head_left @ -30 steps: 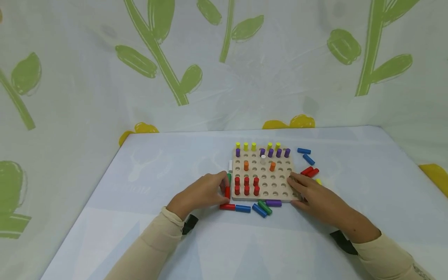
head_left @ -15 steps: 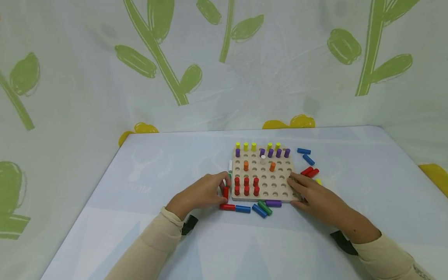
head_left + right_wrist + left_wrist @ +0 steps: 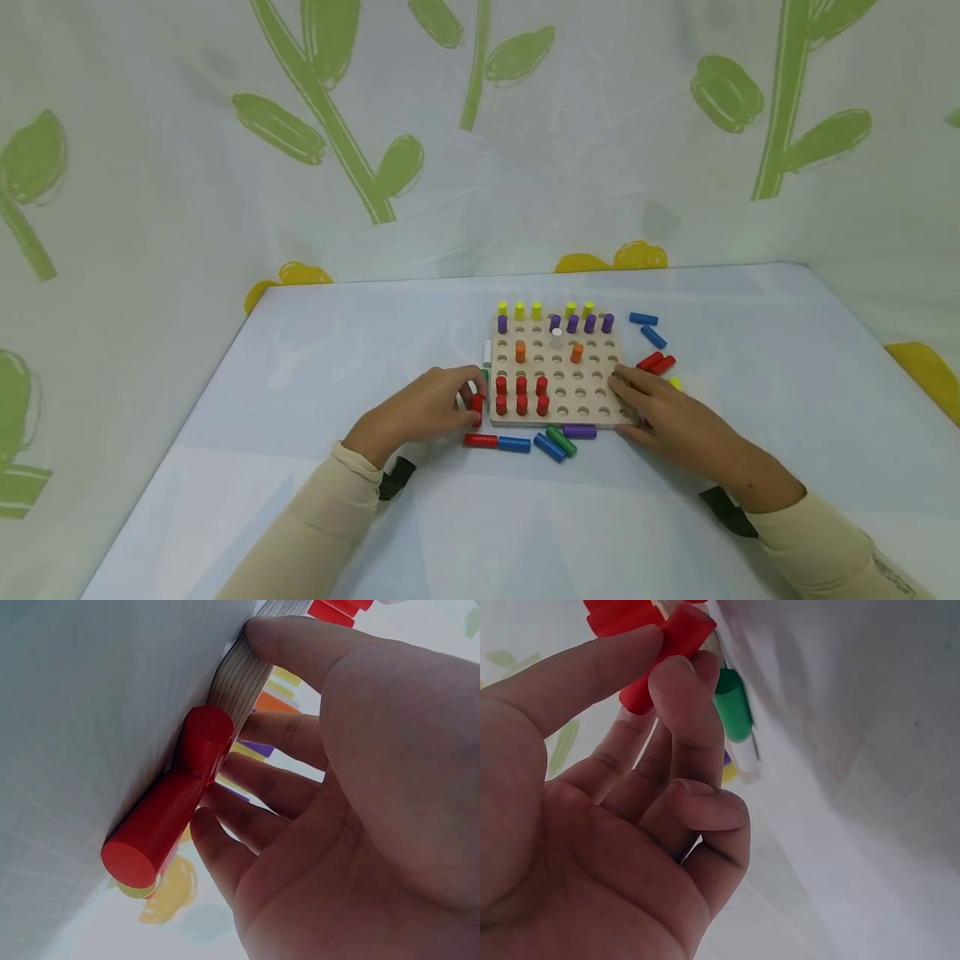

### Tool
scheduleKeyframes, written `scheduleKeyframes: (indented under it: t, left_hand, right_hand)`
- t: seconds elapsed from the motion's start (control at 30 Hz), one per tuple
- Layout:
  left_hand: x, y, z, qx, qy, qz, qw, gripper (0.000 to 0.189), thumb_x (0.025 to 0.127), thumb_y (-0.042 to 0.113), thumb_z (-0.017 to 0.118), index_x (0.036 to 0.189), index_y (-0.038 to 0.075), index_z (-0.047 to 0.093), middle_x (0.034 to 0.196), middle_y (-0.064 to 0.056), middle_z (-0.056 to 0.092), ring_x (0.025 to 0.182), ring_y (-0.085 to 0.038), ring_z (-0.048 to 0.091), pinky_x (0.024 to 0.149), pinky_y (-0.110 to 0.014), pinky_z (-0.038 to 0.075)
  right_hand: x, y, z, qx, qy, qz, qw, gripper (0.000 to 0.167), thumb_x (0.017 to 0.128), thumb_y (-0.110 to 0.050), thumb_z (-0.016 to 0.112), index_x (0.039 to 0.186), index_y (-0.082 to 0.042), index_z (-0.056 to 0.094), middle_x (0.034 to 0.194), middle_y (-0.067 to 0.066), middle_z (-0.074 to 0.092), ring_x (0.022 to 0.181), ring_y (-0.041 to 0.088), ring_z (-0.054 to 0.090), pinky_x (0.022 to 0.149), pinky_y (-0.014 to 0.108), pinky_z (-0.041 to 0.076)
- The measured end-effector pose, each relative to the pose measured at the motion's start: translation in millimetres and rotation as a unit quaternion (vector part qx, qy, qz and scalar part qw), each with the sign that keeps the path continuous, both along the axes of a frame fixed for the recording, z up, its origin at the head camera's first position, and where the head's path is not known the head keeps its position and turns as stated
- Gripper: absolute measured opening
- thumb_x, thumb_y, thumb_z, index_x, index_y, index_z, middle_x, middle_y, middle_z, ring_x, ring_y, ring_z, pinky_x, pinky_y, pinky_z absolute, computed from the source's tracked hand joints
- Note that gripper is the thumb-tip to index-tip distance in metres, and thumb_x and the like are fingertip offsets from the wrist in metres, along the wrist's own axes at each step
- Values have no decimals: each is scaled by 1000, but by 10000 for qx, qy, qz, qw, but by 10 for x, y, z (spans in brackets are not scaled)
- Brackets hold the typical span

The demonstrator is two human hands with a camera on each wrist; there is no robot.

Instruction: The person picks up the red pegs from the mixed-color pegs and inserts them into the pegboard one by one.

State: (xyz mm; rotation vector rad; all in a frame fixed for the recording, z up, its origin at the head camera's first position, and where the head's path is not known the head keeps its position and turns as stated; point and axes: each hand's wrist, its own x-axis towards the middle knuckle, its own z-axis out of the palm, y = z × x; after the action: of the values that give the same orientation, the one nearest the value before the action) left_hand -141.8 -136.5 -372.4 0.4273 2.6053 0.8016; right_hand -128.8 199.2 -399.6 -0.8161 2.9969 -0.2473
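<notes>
The left hand [image 3: 429, 406] pinches a smooth red cylinder [image 3: 688, 636] between thumb and fingers, just beside the left edge of a pale wooden board [image 3: 569, 384] drilled with round holes. Beyond, a green cylinder [image 3: 733, 709] lies along that edge; right of the pinch, six red pegs [image 3: 521, 405] stand upright in the board. The right hand [image 3: 667, 414], its fingers spread, touches the board's layered side, near two flat-ended red rods [image 3: 154, 829].
</notes>
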Motion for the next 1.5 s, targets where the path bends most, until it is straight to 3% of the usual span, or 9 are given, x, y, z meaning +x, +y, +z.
scheduleKeyframes:
  t: [0.2, 0.37, 0.63, 0.8, 0.97, 1.23, 1.5]
  left_hand:
    - [8, -25, 75, 83, 235, 76, 9997, 27, 90, 14, 73, 113, 19, 60, 96, 2, 67, 74, -15, 59, 64, -26, 52]
    - [-2, 7, 106, 293, 748, 89, 9967, 29, 93, 14, 70, 119, 15, 58, 94, 3, 66, 76, -14, 58, 64, -25, 51]
    - [-15, 172, 148, 562, 1302, 435, 9889, 36, 92, 15, 72, 124, 18, 56, 101, 1, 67, 89, -14, 61, 75, -27, 57]
    - [-35, 280, 179, 792, 1566, 348, 9839, 35, 93, 15, 71, 124, 16, 56, 99, 0, 69, 91, -15, 63, 82, -31, 59]
    - [-56, 366, 213, 776, 1648, 210, 9830, 32, 94, 17, 70, 123, 15, 56, 100, 2, 70, 90, -13, 65, 77, -25, 57]
    - [-112, 490, 237, 815, 1680, 56, 9824, 30, 94, 19, 71, 121, 14, 58, 99, 1, 73, 94, -14, 66, 87, -30, 58]
    - [-166, 669, 249, 385, 1610, -197, 9860, 31, 94, 22, 71, 122, 15, 59, 102, 1, 74, 93, -13, 67, 72, -19, 55]
  right_hand:
    - [-8, -7, 0, -72, 15, 73, 9999, 70, 88, -30, 77, 146, -5, 49, 153, 18, 44, 139, 39, 45, 101, 50, 51]
    - [-6, -16, 5, -52, 25, 60, 10000, 70, 88, -31, 78, 146, -5, 50, 153, 18, 44, 139, 38, 45, 101, 49, 51]
    - [-2, -11, 6, -28, 24, 35, 10000, 70, 87, -31, 78, 146, -5, 50, 153, 18, 44, 139, 38, 45, 101, 49, 51]
    - [-2, -5, 8, -4, -9, 1, 10000, 70, 88, -31, 77, 146, -5, 49, 153, 18, 44, 139, 38, 45, 100, 50, 51]
    - [-8, -6, -2, 6, -49, -4, 10000, 70, 89, -32, 76, 147, -5, 48, 154, 18, 42, 140, 38, 44, 101, 49, 50]
    - [-14, -41, 12, -23, -13, 37, 10000, 69, 88, -30, 77, 147, -5, 49, 153, 18, 44, 139, 38, 45, 100, 49, 51]
    - [13, -32, 14, 57, -92, -94, 9999, 72, 87, -30, 78, 147, -5, 48, 154, 18, 43, 140, 39, 43, 100, 49, 51]
